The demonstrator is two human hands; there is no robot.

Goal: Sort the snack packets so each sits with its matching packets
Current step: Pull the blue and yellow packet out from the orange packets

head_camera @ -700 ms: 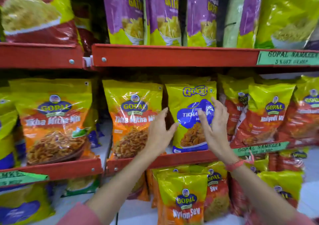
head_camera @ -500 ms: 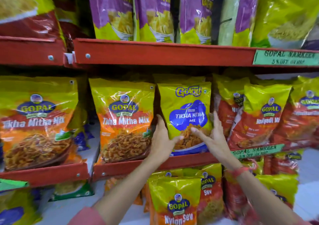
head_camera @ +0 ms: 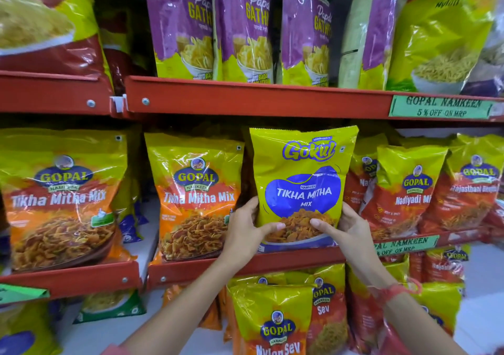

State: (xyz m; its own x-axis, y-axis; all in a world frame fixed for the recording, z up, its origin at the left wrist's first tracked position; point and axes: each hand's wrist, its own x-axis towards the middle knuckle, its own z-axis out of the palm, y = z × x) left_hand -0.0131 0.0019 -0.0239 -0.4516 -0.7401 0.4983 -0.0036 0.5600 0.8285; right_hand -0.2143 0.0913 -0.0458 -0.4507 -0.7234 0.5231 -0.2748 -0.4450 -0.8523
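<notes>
A yellow Gokul Tikha Mitha Mix packet [head_camera: 301, 174] with a blue label stands upright on the middle red shelf [head_camera: 286, 259]. My left hand [head_camera: 246, 232] grips its lower left side, thumb across the front. My right hand [head_camera: 345, 232] grips its lower right side the same way. Orange and yellow Gopal Tikha Mitha Mix packets stand to its left, one beside it [head_camera: 195, 196] and one further left [head_camera: 58, 199]. Gopal Nadiyadi Mix packets [head_camera: 406, 191] stand to its right.
Purple Papdi Gathiya packets [head_camera: 245, 24] fill the upper shelf. Nylon Sev packets [head_camera: 272, 319] sit on the shelf below, under my arms. A green price label [head_camera: 439, 106] hangs on the upper shelf edge. Blue and yellow packets [head_camera: 131, 218] lie behind the left row.
Both hands slid down from the packet's middle to its lower corners and closed on it. The view moved closer to the shelf.
</notes>
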